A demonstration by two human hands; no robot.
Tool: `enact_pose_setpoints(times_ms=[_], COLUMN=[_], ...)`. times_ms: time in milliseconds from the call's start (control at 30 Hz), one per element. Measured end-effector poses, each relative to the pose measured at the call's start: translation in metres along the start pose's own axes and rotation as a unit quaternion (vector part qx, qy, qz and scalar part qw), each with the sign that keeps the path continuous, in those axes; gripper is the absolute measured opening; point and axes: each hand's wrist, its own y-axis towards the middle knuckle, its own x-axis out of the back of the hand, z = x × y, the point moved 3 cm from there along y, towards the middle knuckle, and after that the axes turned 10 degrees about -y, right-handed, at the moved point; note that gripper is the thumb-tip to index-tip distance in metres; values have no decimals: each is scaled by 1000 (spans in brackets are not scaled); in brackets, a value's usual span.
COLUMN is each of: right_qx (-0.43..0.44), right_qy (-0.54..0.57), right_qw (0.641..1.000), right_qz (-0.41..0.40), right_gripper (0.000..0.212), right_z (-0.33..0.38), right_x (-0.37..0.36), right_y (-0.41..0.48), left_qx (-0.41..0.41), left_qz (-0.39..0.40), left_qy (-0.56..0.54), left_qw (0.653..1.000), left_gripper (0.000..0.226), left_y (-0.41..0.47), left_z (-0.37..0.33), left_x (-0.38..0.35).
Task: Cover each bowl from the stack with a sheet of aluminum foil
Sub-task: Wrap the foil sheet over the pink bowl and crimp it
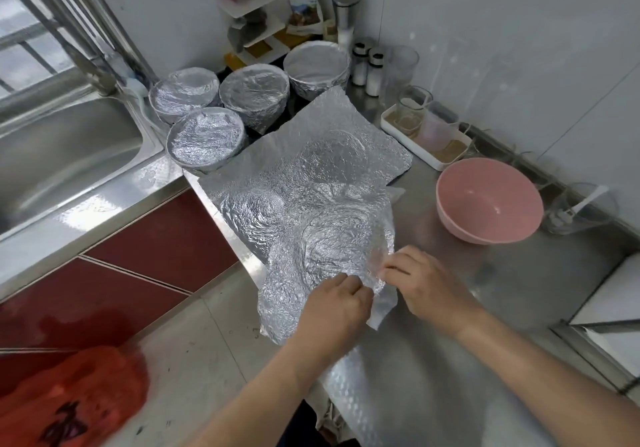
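1. Left hand [334, 303] was at the near edge of the crumpled foil [311, 211], fingers curled together and pinching the sheet's edge.
2. Right hand [420, 282] was just beside it, thumb and fingertips closed on the same edge; the two hands were almost touching.
3. The foil lay spread across the steel counter [485, 325], its near corner hanging over the counter's front edge. Round bowl-shaped creases showed in it. It looked like more than one sheet overlapping, but the glare made that hard to tell.
4. Pink bowl [488, 200] stood upright and uncovered on the counter, right of the foil and apart from it.
5. Four foil-covered bowls stood at the far left of the counter by the sink [69, 155]: one nearest [206, 138], two behind it [185, 95] [254, 91], and a taller one [317, 67] farther back.
6. A white tray [446, 161] holding glasses sat against the wall behind the pink bowl; two shakers [367, 65] stood next to the taller covered bowl.
7. A glass bowl [581, 207] with a white spoon in it was right of the pink bowl.
8. A red plastic bag [69, 394] lay low at the left.
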Motion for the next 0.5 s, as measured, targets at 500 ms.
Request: enact_pose_setpoints(times_ms=[500], right_qx=[-13], right_qy=[52], right_qw=[999], right_qz=[7], right_gripper=[10], right_z=[31], right_x=[1], right_y=[-5], left_qx=[-18], left_qz=[-48], left_qy=[-80], left_qw=[995], left_gripper=[34], left_y=[-17], left_z=[24], left_x=[22])
